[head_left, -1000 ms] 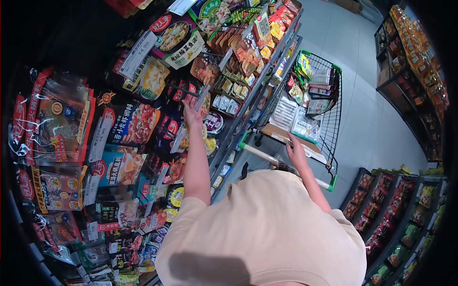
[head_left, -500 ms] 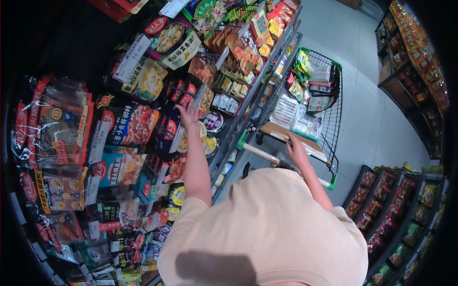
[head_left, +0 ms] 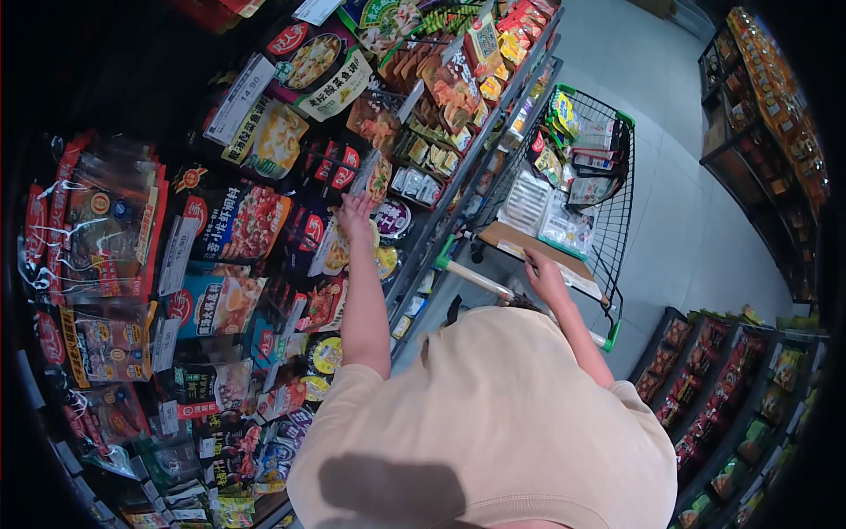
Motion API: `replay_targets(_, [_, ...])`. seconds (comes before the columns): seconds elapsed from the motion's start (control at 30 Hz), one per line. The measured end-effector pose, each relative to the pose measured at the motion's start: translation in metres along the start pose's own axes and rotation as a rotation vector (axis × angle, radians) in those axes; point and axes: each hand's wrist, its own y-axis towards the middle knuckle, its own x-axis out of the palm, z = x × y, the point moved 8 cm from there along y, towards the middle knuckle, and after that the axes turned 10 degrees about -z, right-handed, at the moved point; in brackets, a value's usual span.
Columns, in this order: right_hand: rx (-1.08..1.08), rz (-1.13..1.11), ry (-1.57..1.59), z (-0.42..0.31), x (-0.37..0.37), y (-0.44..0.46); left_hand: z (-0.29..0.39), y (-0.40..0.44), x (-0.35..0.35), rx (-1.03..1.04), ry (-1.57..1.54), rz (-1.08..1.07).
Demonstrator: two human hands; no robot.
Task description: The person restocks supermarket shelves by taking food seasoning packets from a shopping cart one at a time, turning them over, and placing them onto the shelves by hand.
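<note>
Currently extending the left hand (head_left: 357, 216) over the left-hand shelf (head_left: 452, 189), holding that grip apart with fingers spreading, just beside the purple-lidded tub (head_left: 393, 219) and the dark pouch with red logos (head_left: 333, 165). Clasping no pack there, as far as visible; being unable to tell about fingertip contact with the nearest packaging. Resting the right hand (head_left: 545, 273) at the near end of the shopping cart (head_left: 623, 117), by the brown cardboard (head_left: 507, 236) and beyond the cart handle (head_left: 471, 278); being unable to tell that grip's closure from this angle.

Seemingly being partway along: already carrying white ribbed packs (head_left: 526, 201), a clear-and-teal packet (head_left: 567, 227) and green-and-yellow packets (head_left: 564, 115) in the cart, but not yet lifting any shelf pack. Seeing no sign of how much is remaining.

Reaching across the shelf's front edge, with little room for the fingers among close-hanging pouches and projecting price labels (head_left: 240, 95). Finding the cart standing just right of that edge, with its wire sides enclosing the goods. Having wider room on the grey floor (head_left: 683, 203), running far and right between the cart and the far-right rack (head_left: 762, 132).
</note>
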Motion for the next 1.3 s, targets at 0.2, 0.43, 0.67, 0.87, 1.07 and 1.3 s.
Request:
replay_targets(0.2, [0.002,-0.013,0.011,0.003,0.003,0.001,-0.017,-0.033,-0.012,-0.025,0.047,0.002])
replay_targets(0.43, [0.012,-0.021,-0.012,0.007,0.007,0.001,0.015,-0.071,0.000,0.137,0.248,0.157])
replay_targets(0.67, [-0.031,-0.013,-0.100,0.009,0.010,0.001,0.001,-0.065,0.035,0.194,0.338,-0.118])
replay_targets(0.87, [0.055,-0.067,-0.044,0.008,0.014,0.000,-0.006,-0.077,0.074,0.196,0.351,-0.193])
replay_targets(1.07, [0.020,-0.056,-0.079,0.005,0.016,-0.001,-0.008,-0.072,0.068,0.194,0.289,-0.159])
replay_targets(1.3, [-0.001,-0.046,-0.106,0.011,0.020,-0.004,-0.001,-0.067,0.042,0.182,0.330,-0.131])
